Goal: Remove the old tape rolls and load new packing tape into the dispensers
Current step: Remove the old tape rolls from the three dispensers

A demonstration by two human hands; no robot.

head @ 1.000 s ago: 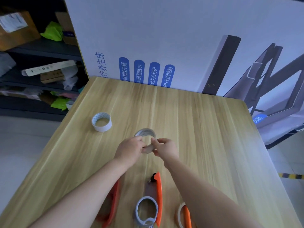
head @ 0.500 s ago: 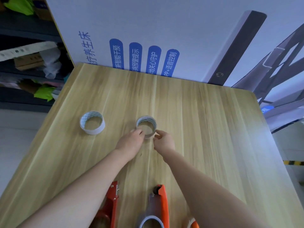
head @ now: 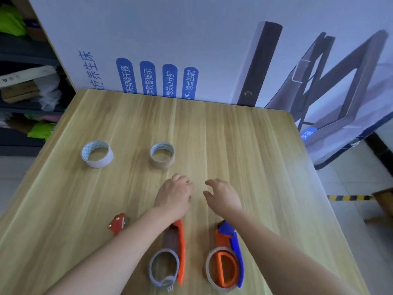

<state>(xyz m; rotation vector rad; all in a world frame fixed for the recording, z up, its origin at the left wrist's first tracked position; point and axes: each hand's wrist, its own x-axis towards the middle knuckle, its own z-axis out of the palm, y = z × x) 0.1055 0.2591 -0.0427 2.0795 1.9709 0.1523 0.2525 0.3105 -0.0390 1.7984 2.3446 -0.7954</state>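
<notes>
Left grip (head: 173, 196) and right grip (head: 222, 195) have drawn back from the roll (head: 162, 155) ahead — both loose, empty; the dispenser (head: 235, 245) behind the right is likely next.

red dispenser (head: 118, 226) mostly hidden, under left forearm (head: 127, 249)

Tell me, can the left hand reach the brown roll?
Probably yes. The left hand hovers empty just short of the brown roll, with only bare table between them.
</notes>
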